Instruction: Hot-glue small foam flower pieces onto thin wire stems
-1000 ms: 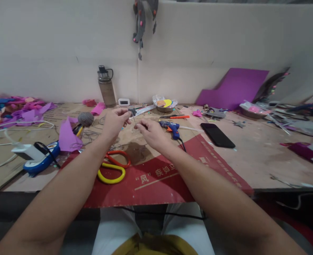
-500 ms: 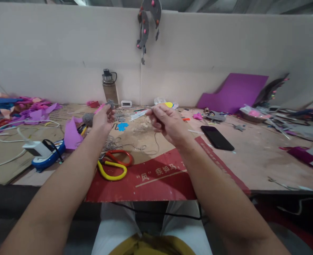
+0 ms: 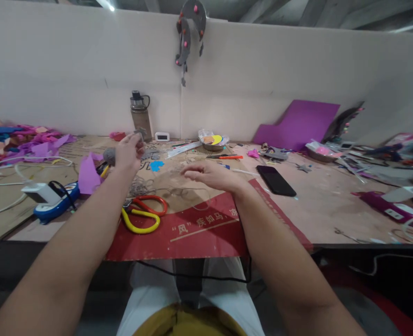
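Observation:
Raised over the table at left, my left hand [image 3: 128, 151] is closed, pinching a small grey felt piece [image 3: 141, 132] in front of the bottle. My right hand [image 3: 211, 176] hovers palm down over the middle of the cardboard, its fingers stretched forward and nothing visible in them. Loose grey yarn [image 3: 141, 186] lies tangled between the hands, with a thin strand running toward the right hand. Near my left forearm rest scissors [image 3: 141, 221] with one red and one yellow handle. A blue cut-out [image 3: 156, 166] lies just beyond the yarn.
A red printed sheet [image 3: 206, 242] covers the front edge. A black phone [image 3: 275, 180] lies at right. At the back stand a bottle [image 3: 141, 119] and a small bowl [image 3: 213, 146]. A blue power strip [image 3: 54, 211] with a white plug is at left; purple sheet [image 3: 300, 123] leans on the wall.
My right hand has moved down and its pinched fingers have straightened. My left hand keeps the grey felt piece. The view has turned slightly right.

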`<state>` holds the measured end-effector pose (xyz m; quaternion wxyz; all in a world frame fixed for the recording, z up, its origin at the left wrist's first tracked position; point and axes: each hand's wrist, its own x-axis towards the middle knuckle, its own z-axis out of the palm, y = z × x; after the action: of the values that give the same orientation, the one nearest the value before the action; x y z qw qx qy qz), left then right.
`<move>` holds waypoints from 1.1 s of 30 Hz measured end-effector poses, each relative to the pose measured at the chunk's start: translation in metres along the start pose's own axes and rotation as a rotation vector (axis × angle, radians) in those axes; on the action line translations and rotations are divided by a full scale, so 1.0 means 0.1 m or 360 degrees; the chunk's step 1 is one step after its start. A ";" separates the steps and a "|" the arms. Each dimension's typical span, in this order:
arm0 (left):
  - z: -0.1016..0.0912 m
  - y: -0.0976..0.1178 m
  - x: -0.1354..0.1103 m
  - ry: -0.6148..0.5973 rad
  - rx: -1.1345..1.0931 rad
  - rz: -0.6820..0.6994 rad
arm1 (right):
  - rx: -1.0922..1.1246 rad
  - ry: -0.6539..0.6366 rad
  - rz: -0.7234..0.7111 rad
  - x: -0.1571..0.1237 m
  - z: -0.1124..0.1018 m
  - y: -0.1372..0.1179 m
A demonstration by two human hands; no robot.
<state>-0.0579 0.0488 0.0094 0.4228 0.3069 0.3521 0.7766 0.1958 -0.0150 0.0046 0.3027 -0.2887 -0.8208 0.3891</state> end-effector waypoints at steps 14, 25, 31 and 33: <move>0.05 -0.31 -0.26 -0.0475 0.0496 0.0058 | 0.0992 0.0692 0.0127 0.16 0.19 0.23; 0.08 -0.29 -0.32 -0.0376 0.0528 -0.0053 | 0.1103 0.0932 0.0050 0.17 0.11 0.36; 0.08 -0.28 -0.33 -0.0432 0.0486 -0.0027 | 0.1166 0.0864 0.0055 0.19 0.08 0.41; 0.08 -0.28 -0.32 -0.0454 0.0488 -0.0029 | 0.1108 0.0861 0.0091 0.20 0.08 0.42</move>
<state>-0.0252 0.0340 -0.0144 0.4239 0.4712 0.4055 0.6587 0.1871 0.0178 -0.0286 0.5749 -0.2837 -0.5236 0.5611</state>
